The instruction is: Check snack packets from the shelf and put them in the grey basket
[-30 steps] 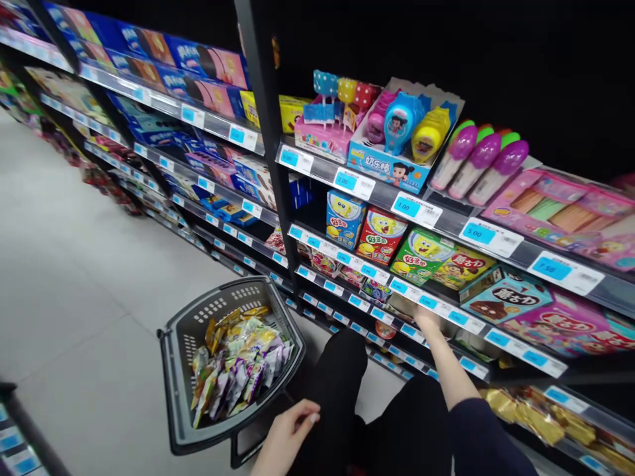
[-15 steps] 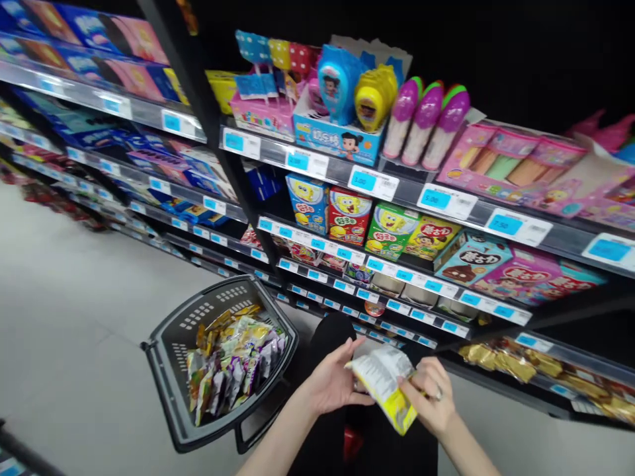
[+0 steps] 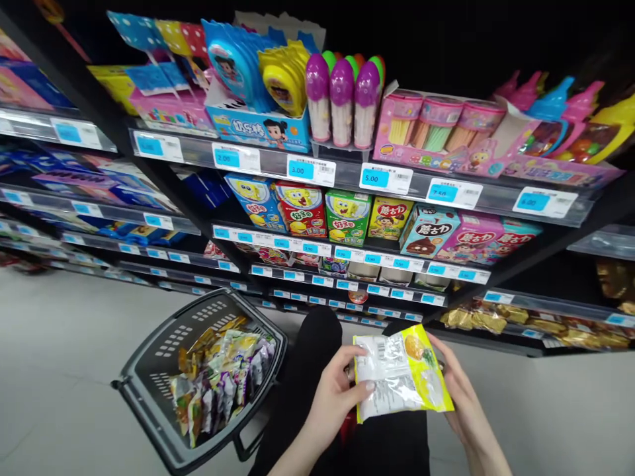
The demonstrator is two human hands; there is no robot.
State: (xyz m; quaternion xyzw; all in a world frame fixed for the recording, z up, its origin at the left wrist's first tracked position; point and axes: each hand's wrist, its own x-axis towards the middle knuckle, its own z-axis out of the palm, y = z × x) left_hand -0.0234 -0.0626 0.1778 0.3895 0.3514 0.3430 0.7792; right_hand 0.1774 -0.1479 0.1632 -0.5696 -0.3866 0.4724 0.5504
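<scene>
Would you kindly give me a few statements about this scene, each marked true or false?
1. The left hand grips a yellow and white packet, its thumb over the near face. True.
2. A basket holding many small packets stands on the person's right. False: it stands on the person's left.
3. The right hand is at the end of the yellow and white packet away from the left hand. True.
4. The yellow and white packet lies inside the basket. False: it is held up in front of the person's legs.
5. Purple-topped tubes stand on the shelf above the cartoon-printed boxes. True.
</scene>
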